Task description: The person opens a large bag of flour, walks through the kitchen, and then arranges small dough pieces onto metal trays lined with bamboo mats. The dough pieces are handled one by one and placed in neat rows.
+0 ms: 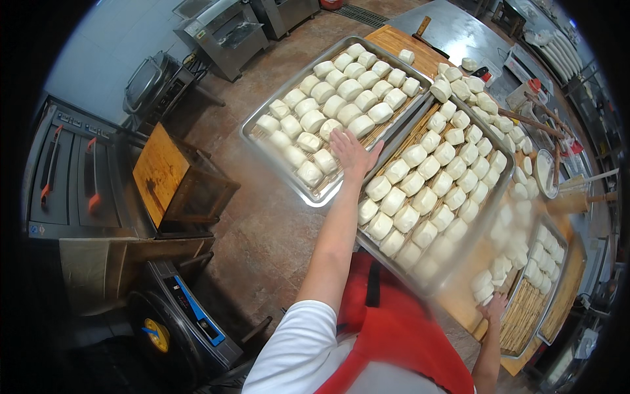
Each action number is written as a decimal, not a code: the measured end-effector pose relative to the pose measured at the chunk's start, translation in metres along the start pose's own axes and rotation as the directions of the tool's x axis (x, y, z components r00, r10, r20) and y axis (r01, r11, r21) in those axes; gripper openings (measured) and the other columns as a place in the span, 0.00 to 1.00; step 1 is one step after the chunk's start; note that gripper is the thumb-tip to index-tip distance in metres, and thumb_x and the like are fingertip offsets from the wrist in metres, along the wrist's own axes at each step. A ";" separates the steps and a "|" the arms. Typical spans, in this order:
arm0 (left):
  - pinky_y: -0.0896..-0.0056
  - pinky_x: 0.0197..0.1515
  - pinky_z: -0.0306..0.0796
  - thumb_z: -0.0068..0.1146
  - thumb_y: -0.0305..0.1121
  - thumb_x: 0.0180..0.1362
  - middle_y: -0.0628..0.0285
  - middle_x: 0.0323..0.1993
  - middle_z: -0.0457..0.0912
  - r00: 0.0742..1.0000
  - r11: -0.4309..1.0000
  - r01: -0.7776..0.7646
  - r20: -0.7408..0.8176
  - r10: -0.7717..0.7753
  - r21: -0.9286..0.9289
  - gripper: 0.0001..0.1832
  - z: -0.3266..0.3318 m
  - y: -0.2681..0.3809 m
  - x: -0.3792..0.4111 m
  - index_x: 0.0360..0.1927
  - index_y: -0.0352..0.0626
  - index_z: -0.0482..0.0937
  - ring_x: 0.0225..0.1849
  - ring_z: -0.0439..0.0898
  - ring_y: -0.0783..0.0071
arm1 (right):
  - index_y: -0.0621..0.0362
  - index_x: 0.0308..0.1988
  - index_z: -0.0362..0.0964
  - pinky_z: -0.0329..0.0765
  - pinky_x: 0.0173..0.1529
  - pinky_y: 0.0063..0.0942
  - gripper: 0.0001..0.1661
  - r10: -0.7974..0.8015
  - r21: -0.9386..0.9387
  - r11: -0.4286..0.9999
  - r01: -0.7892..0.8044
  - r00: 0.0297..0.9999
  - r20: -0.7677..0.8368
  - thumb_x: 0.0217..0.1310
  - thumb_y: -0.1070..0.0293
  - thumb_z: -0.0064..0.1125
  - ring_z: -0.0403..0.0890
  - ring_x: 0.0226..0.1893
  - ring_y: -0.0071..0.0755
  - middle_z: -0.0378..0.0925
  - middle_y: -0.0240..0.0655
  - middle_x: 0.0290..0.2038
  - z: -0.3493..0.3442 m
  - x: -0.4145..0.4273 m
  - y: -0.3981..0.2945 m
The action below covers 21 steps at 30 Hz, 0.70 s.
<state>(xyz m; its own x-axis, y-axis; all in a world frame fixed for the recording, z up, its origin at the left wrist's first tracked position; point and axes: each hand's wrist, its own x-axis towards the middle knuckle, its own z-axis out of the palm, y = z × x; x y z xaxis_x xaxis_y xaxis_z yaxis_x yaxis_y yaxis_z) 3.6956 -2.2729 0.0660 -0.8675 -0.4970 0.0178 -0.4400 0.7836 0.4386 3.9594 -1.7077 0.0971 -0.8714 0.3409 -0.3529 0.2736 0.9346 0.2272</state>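
My left hand (353, 153) reaches over the front edge of the left metal tray (315, 201), palm down with fingers and thumb apart. Its fingertips touch a white dough bun (330, 129) among rows of similar buns. Beside it lies a second metal tray (366, 241), lined with a reed mat (409, 133) and bearing many rows of buns. Low on the right, my right hand (493, 308) is against a cluster of dough pieces (483, 281) on the wooden board (462, 305). Whether its fingers grip one is hidden.
A third tray, with a partly bare reed mat (521, 315), sits at the right. More dough pieces (485, 103) lie behind the second tray, near a rolling pin (531, 122), a bowl (545, 172) and a knife (428, 39). Ovens (78, 182) and a wooden stand (160, 172) are at left.
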 end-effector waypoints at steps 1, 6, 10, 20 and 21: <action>0.47 0.68 0.25 0.38 0.72 0.51 0.30 0.67 0.34 0.999 1.000 0.014 0.038 -0.013 -0.026 0.58 -0.001 0.000 0.001 0.65 0.23 0.44 0.70 0.28 0.41 | 0.57 0.47 0.63 0.70 0.50 0.49 0.45 0.001 -0.005 1.000 -0.001 1.000 -0.001 0.23 0.58 0.76 0.63 0.50 0.56 0.59 0.45 0.49 0.000 0.000 0.000; 0.49 0.68 0.20 0.41 0.73 0.48 0.33 0.68 0.29 0.990 0.987 0.064 0.132 -0.045 -0.144 0.61 -0.006 0.000 0.005 0.67 0.26 0.38 0.70 0.23 0.44 | 0.57 0.46 0.63 0.70 0.50 0.49 0.45 -0.004 -0.027 1.000 0.003 0.999 -0.033 0.23 0.57 0.76 0.64 0.50 0.55 0.59 0.45 0.49 0.000 -0.004 -0.002; 0.49 0.68 0.21 0.40 0.73 0.49 0.33 0.68 0.29 0.986 0.976 0.075 0.162 -0.042 -0.203 0.61 -0.008 -0.005 0.011 0.67 0.27 0.37 0.70 0.24 0.44 | 0.57 0.46 0.63 0.71 0.50 0.48 0.46 -0.035 -0.031 0.999 0.033 0.997 -0.071 0.22 0.57 0.76 0.64 0.50 0.54 0.60 0.45 0.49 0.005 -0.002 0.005; 0.47 0.69 0.27 0.40 0.72 0.50 0.30 0.67 0.31 0.994 0.990 0.002 0.108 0.014 -0.139 0.60 -0.017 -0.007 0.008 0.66 0.25 0.38 0.70 0.28 0.41 | 0.55 0.46 0.64 0.71 0.50 0.46 0.45 0.013 -0.023 1.000 -0.013 1.000 0.005 0.23 0.56 0.76 0.64 0.50 0.53 0.62 0.44 0.47 -0.004 -0.003 -0.001; 0.48 0.69 0.25 0.41 0.72 0.50 0.31 0.67 0.28 0.990 0.987 0.030 0.139 -0.008 -0.157 0.60 -0.017 -0.006 0.008 0.66 0.26 0.36 0.70 0.25 0.42 | 0.55 0.46 0.64 0.71 0.50 0.46 0.45 0.010 -0.029 1.000 -0.010 1.000 0.006 0.23 0.56 0.76 0.64 0.50 0.53 0.62 0.44 0.47 -0.004 -0.003 -0.001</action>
<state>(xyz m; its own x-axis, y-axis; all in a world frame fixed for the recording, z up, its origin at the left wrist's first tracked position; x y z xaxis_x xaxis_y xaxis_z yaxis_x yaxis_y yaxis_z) 3.6951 -2.2884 0.0785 -0.8877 -0.4470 -0.1107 -0.4241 0.6999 0.5747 3.9602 -1.7099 0.1018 -0.8662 0.3506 -0.3559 0.2702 0.9280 0.2566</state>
